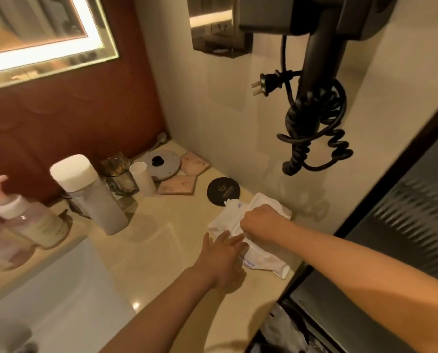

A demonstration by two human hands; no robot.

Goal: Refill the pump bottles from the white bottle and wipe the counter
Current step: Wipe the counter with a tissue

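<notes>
With L hand [223, 253] fingers straight on white wipe pack [266, 261] at bench [161, 240] R edge and R hand [261, 220] fingers curled on its top, I'd pin pack flat and draw one wipe out slowly.

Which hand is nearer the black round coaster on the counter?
Right. The right hand grips the white pack just in front of the black coaster. The left hand lies flat at the pack's near edge, farther from the coaster.
</notes>
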